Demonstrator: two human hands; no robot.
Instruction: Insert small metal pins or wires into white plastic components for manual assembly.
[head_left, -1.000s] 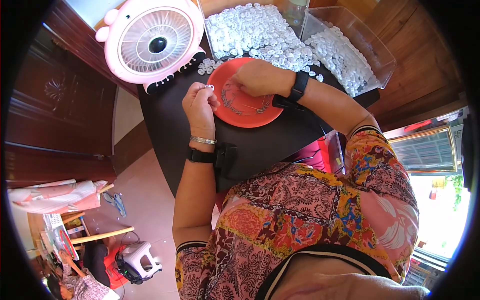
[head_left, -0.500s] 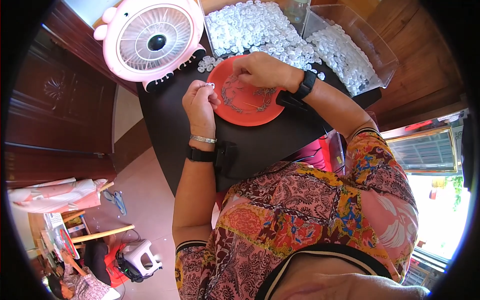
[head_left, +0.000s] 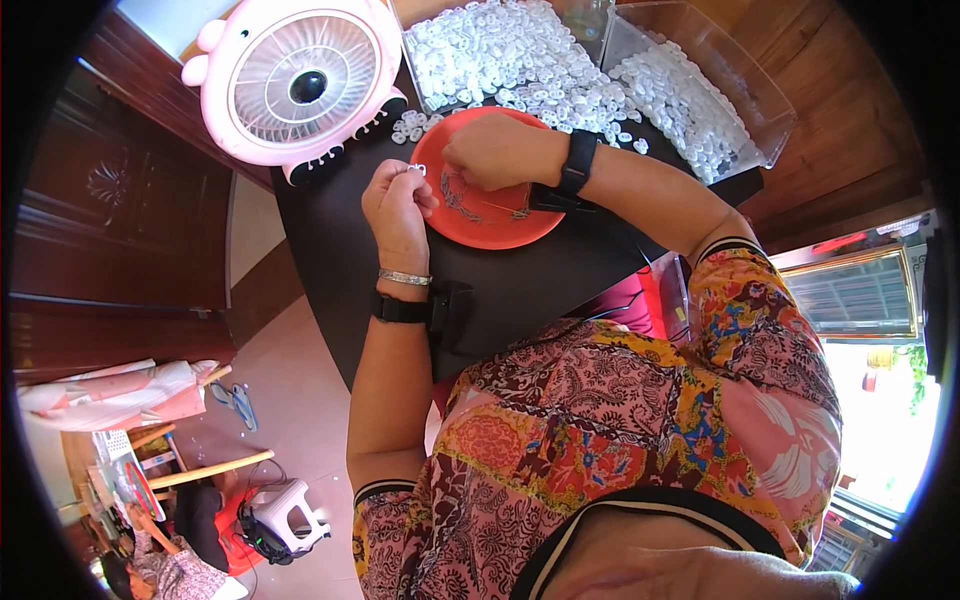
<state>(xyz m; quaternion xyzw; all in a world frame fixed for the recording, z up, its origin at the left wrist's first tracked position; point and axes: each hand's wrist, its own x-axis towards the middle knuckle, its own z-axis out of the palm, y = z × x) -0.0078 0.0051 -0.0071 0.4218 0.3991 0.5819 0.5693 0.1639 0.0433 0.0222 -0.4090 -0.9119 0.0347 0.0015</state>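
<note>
The left hand (head_left: 398,203) hovers just left of the red plate (head_left: 505,225), its fingertips pinched together on one small white ring (head_left: 419,170) held beside the plate's left rim. The right hand (head_left: 492,150) rests curled over the far part of the plate, fingers closed; whether it grips anything there cannot be told. Thin wiry pieces (head_left: 462,200) lie in the plate, just near of the right hand and between the two hands.

The plate sits on a dark table (head_left: 340,260), which the person leans over from the near side. On its far left corner stands one pink round fan (head_left: 300,85). Far of the plate lies a heap of white rings (head_left: 500,55), and to the far right one clear plastic box (head_left: 700,95) holds more of them; both lots are too many to count. A few loose rings (head_left: 412,124) lie between the fan and the plate.

Around the table are dark wooden panels (head_left: 110,200) on the left and a pale tiled floor (head_left: 290,400) below. Each wrist bears one black band, and the left also one thin metal bangle (head_left: 404,277).
</note>
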